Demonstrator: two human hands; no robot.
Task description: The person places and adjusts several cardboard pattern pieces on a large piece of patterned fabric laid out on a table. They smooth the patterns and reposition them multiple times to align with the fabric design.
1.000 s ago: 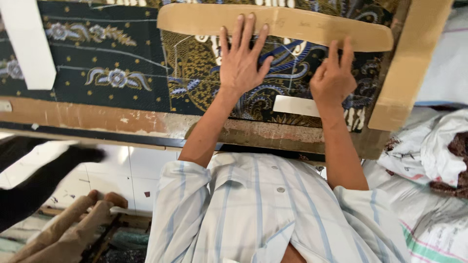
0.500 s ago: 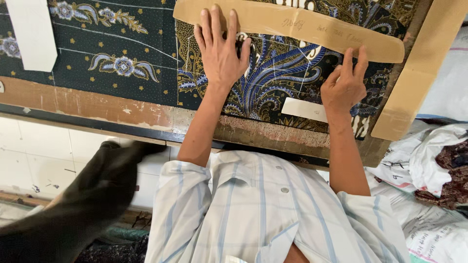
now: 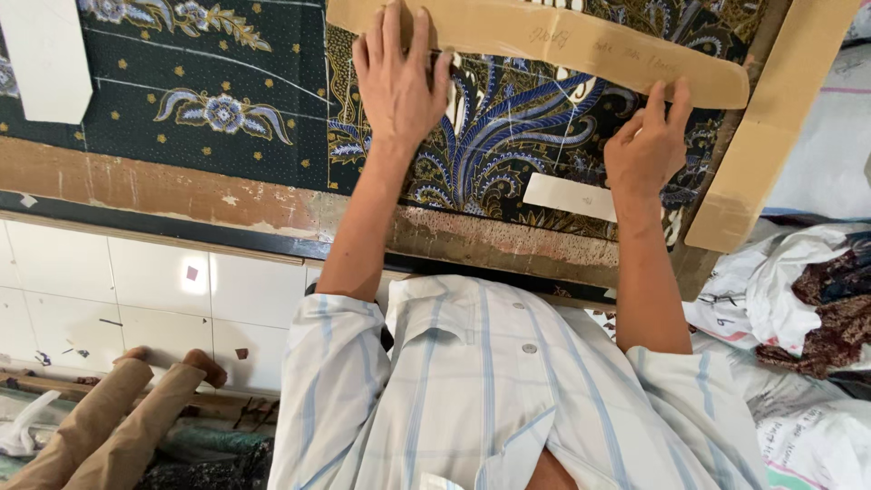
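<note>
- Head view, looking down my chest at the work table [image 3: 163, 186]: worn wooden edge, dark strip below it, white tiled floor [image 3: 109, 290] further down.
- Dark batik cloth [image 3: 209, 82] is spread flat over the table. Left part is navy with small gold dots and flower sprays; the part under my hands has big blue feather-like leaves on black and gold.
- My striped light-blue shirt [image 3: 490, 390] fills the bottom centre of frame.
- Long brown cardboard pattern piece [image 3: 581, 50] lies across the cloth, running from upper centre down to a rounded end at right. Faint pencil marks on it, too small to make out.
- Broad cardboard strip [image 3: 780, 118] lies at an angle along the cloth's right edge, just beside the pattern's rounded end.
- Crumpled white plastic bags [image 3: 780, 299] with brown patterned fabric in them sit at right, off the table.
- White paper piece [image 3: 41, 59] lies on the cloth at top left, well apart from my hands.
- Tan rolls [image 3: 118, 417] lean at bottom left, over the floor.
- Left hand [image 3: 396, 82]: flat, fingers spread wide, palm down on the cloth, fingertips pressing the pattern's lower edge. Nothing gripped.
- Right hand [image 3: 646, 150]: fingers curled, tips touching the pattern's lower edge near the rounded end. Can't tell if it pinches anything.
- Small white paper rectangle [image 3: 570, 195] lies on the cloth just beside my right wrist.
</note>
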